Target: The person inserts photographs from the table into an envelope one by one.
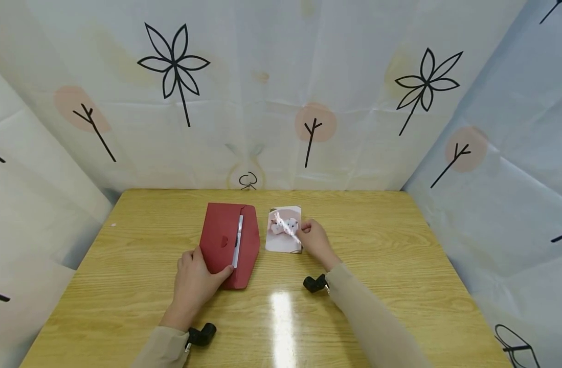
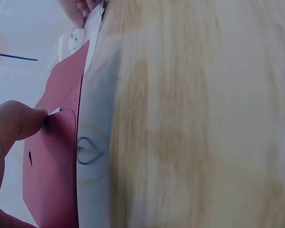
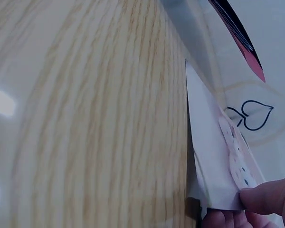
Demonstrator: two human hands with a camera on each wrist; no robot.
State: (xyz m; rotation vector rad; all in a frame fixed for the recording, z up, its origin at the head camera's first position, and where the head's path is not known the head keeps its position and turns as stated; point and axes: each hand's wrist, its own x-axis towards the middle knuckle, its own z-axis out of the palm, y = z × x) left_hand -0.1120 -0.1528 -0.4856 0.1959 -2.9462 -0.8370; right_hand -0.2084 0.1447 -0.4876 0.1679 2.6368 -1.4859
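A red paper envelope (image 1: 216,230) lies on the table with its pointed flap unfolded to the right and a white edge showing in its opening. My left hand (image 1: 194,281) grips its lower left side, thumb (image 2: 23,118) over the front near the opening. Right of the envelope is a small pale card (image 1: 281,245) with a pink picture of a white, dark-spotted bow. My right hand (image 1: 315,240) pinches the card's right edge, thumb (image 3: 268,194) on the printed face and fingers underneath. In the right wrist view the card's near edge stands slightly off the wood.
The light wood table (image 1: 377,245) reflects a bright strip of light near its front. White cloth (image 1: 262,61) with drawn flowers hangs behind and at both sides. A black wrist camera (image 1: 202,335) sits at the left cuff, another (image 1: 314,283) at the right.
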